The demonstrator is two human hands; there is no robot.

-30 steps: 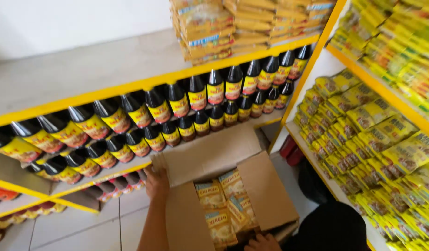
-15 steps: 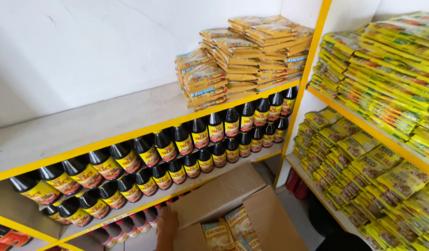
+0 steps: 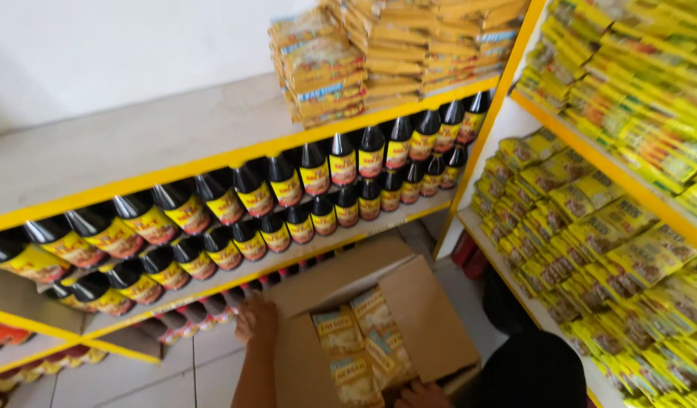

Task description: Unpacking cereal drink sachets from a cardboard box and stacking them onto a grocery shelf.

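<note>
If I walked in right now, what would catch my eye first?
Probably the long rows of dark bottles with red-and-yellow labels filling the yellow-edged shelves. Below them sits an open cardboard box of yellow packets; the left hand rests on its flap, the right hand at its near edge.

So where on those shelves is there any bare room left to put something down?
The top shelf is bare from its left end up to the stack of yellow packets. The floor tiles left of the cardboard box are open too. The dark bottles fill both rows below, and the right-hand shelves of yellow pouches are packed.
</note>
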